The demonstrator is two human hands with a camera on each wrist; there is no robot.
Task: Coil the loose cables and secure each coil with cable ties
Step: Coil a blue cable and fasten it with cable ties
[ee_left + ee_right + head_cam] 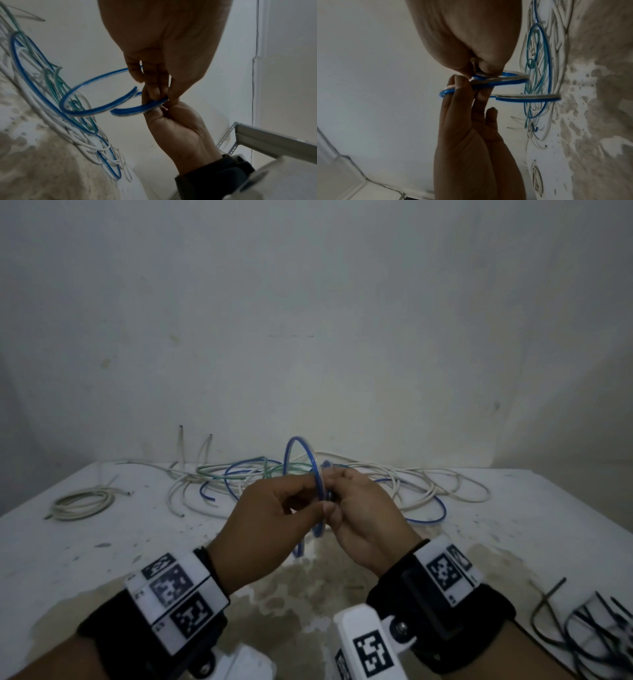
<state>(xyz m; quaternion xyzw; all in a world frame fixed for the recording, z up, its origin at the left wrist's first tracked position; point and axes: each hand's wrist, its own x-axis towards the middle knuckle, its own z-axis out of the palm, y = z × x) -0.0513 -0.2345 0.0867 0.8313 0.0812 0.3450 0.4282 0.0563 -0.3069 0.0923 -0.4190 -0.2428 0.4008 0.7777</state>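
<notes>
Above the stained surface (pixel 102 529), beyond which the loose cable tangle (pixel 394 477) lies, left hand (pixel 274 518) and right hand (pixel 363 515) each pinch the blue cable coil (pixel 305 460), whose springy loops could fly open if either pinch slackens.

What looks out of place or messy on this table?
The white, blue and green cables lie tangled in a loose heap along the back of the table, which is stained and speckled. Only the white coil at far left looks tidy. Both hands hold a blue cable in loops.
</notes>
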